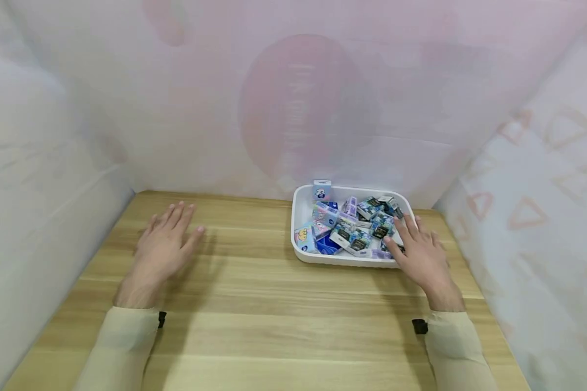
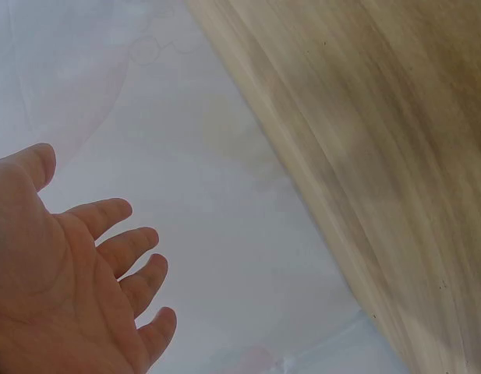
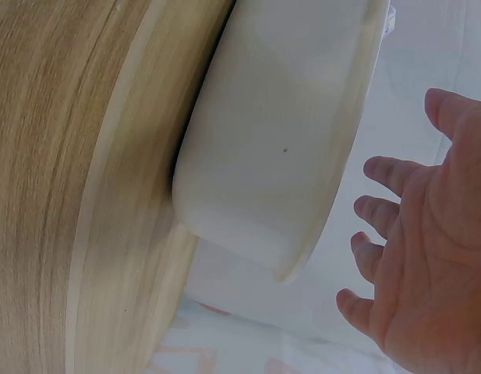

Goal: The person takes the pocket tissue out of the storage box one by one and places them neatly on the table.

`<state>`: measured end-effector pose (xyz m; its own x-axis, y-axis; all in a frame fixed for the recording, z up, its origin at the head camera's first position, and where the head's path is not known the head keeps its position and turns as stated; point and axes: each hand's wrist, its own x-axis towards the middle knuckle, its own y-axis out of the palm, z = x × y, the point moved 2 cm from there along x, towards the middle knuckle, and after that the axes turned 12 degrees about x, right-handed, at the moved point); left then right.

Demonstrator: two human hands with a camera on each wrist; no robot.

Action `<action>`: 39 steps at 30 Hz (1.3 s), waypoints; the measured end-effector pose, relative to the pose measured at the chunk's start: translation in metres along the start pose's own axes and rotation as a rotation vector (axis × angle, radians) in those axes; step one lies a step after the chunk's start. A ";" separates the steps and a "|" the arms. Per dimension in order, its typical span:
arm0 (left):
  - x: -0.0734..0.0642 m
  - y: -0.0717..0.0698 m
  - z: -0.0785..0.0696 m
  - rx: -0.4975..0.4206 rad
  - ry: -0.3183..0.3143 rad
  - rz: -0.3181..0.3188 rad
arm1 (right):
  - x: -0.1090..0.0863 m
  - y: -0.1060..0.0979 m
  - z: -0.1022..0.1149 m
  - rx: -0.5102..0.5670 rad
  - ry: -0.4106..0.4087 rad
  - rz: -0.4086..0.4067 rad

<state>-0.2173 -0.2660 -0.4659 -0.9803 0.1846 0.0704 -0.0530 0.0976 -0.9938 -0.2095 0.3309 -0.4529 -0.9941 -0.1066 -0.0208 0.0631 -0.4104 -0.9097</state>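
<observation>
My left hand [image 1: 165, 244] hovers palm down over the left part of the wooden table [image 1: 254, 304], fingers spread and holding nothing. In the left wrist view, that hand [image 2: 76, 273] shows its bare palm with relaxed fingers. A white plastic tray [image 1: 299, 201] at the back right holds several small boxes [image 1: 359, 239] in light blue, purple and dark floral prints. My right hand [image 1: 420, 255] is over the tray's right front corner, its fingers spread and overlapping the rim in the head view. From the right wrist, this hand [image 3: 427, 241] appears apart from the tray's outer wall [image 3: 263, 132], with nothing in it.
One light blue box [image 1: 322, 190] stands upright at the tray's back left, rising above the rim. Pale printed sheets wall in the table at the back [image 1: 215, 108], left [image 1: 44, 179] and right [image 1: 533, 228]. A black strap piece [image 1: 420, 326] sits by the right cuff.
</observation>
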 end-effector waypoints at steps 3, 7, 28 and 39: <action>0.001 0.002 -0.001 -0.003 0.002 0.001 | -0.002 0.000 0.000 -0.001 0.004 -0.008; 0.002 0.003 -0.002 -0.007 0.003 0.000 | -0.001 -0.002 -0.002 0.002 0.004 -0.024; -0.001 0.007 -0.019 0.000 0.022 0.035 | 0.011 -0.010 -0.061 0.255 0.126 -0.059; -0.001 0.008 -0.041 -0.004 -0.018 0.061 | 0.035 -0.022 -0.090 0.367 0.076 0.142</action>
<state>-0.2088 -0.2253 -0.4708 -0.9850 0.1723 0.0085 0.0072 0.0905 -0.9959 -0.2540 0.4180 -0.4708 -0.9761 -0.1237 -0.1789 0.2140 -0.6939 -0.6876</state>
